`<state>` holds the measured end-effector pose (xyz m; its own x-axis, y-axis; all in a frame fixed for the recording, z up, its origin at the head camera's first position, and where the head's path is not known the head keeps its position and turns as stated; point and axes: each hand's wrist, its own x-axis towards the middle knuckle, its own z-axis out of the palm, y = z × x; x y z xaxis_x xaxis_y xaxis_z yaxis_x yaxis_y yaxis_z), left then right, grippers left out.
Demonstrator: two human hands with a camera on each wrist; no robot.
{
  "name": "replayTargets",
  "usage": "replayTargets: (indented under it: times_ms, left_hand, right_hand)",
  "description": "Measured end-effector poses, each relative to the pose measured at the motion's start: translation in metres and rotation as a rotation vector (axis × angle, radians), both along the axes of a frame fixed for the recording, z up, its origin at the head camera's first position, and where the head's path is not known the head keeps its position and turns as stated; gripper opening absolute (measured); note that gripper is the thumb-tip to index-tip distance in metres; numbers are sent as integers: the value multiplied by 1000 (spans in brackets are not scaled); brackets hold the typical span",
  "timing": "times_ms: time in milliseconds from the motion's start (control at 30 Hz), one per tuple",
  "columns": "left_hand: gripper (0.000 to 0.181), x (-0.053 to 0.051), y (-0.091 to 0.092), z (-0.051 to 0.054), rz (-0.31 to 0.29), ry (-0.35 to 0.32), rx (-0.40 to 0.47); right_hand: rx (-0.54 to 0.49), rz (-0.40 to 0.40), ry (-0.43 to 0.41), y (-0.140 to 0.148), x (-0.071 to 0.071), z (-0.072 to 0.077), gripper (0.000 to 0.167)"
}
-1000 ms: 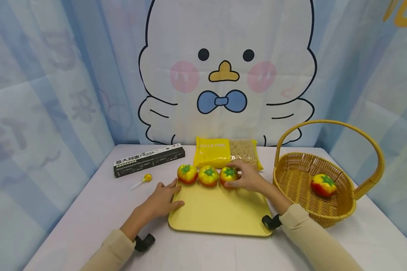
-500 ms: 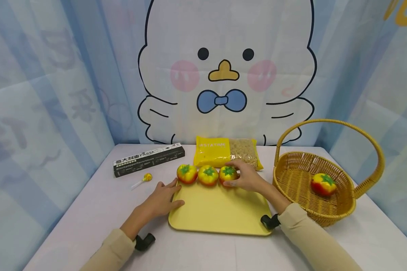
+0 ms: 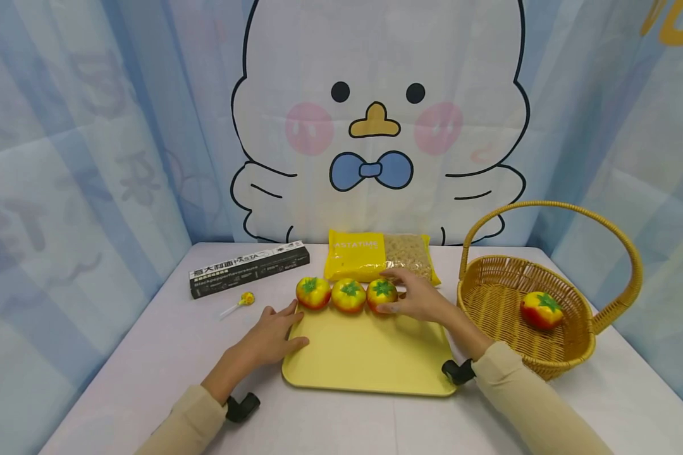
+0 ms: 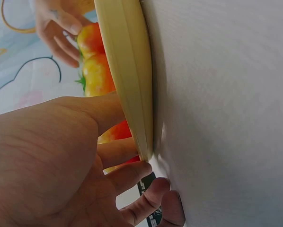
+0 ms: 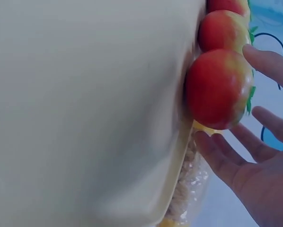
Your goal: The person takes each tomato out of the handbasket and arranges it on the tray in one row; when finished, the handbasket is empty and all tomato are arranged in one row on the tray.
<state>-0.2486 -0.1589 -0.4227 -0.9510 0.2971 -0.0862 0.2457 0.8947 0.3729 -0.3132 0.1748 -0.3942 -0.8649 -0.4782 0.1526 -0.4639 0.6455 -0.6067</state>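
Three red-and-yellow tomatoes with green leafy tops line the far edge of a pale yellow tray (image 3: pixel 370 357): the left tomato (image 3: pixel 313 293), the middle tomato (image 3: pixel 349 295) and the right tomato (image 3: pixel 382 295). My left hand (image 3: pixel 267 338) touches the tray's left rim with loosely spread fingers, its thumb over the tray's surface. Around the right tomato, my right hand (image 3: pixel 415 297) is spread, thumb on the near side and fingers beyond. In the right wrist view, the right hand (image 5: pixel 260 161) has its thumb close to that tomato (image 5: pixel 219 90); contact is hard to tell.
Behind the tray lies a yellow pasta bag (image 3: pixel 355 256). A black pasta box (image 3: pixel 250 268) and a lollipop (image 3: pixel 245 299) lie at the left. On the right stands a wicker basket (image 3: pixel 489 309) with a tall handle, holding another tomato (image 3: pixel 541 310).
The right tomato has shifted very slightly left, closer to the middle one. Both hands stay in nearly the same places.
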Motion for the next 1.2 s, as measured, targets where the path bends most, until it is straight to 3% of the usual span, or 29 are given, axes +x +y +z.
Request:
replayTargets:
  times_ms: [300,1033,1200]
  left_hand:
    - [65,0,0,0,-2,-2,-4]
    - [64,2,1,1,-11,11,1]
    - [64,1,0,0,-18,18,3]
  right_hand:
    - [-67,42,23,13,7,11,65]
    - [15,-133,145,81,35,34,51]
    - [-9,-158,169,99,41,38,47]
